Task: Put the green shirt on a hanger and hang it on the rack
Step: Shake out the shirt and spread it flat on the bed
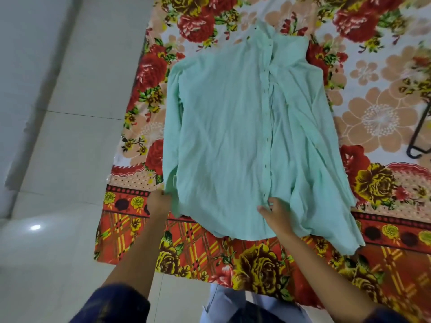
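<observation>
The pale green button-up shirt (pixel 224 136) lies spread flat on the floral bedsheet (pixel 377 117), collar at the far end and hem toward me. My left hand (pixel 159 202) grips the shirt's lower left edge by the sleeve cuff. On the hem near the button placket, my right hand (pixel 276 216) holds a pinch of fabric. A black hanger (pixel 418 134) rests on the sheet at the right edge, only partly in view. No rack is visible.
The bed's near edge, draped with the red and yellow flowered border (pixel 256 264), runs across in front of me. White tiled floor (pixel 58 148) lies to the left. My legs in light trousers (pixel 233 301) stand against the bed.
</observation>
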